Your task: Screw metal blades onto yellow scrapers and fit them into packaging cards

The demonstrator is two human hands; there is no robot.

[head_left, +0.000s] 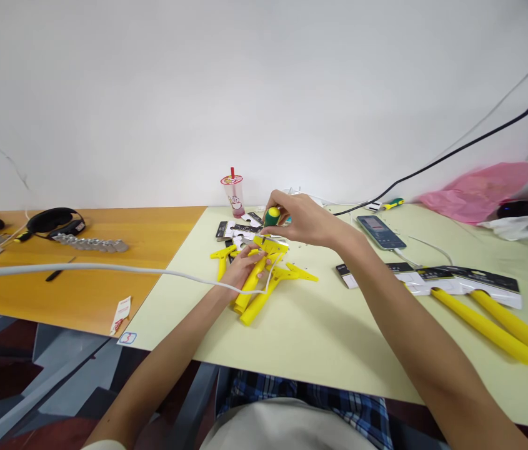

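Observation:
My left hand (244, 269) is wrapped round the handle of a yellow scraper (255, 282), its wide head tilted up. My right hand (302, 217) grips a screwdriver (272, 217) by its green and yellow handle, above the scraper's head. Whether the screwdriver's tip touches a screw is too small to tell. More yellow scrapers lie under and beside my left hand, one with its handle (259, 306) toward me and another head (222, 253) to the left. Black and white packaging cards (226, 230) lie behind them.
A plastic cup (235, 197) with a red straw stands near the wall. On the right are a phone (380, 232) on a cable, packaged yellow scrapers (488, 325) and a pink bag (483, 187). A white cable (151, 269) crosses in front of my left arm. Metal parts (90, 242) sit left.

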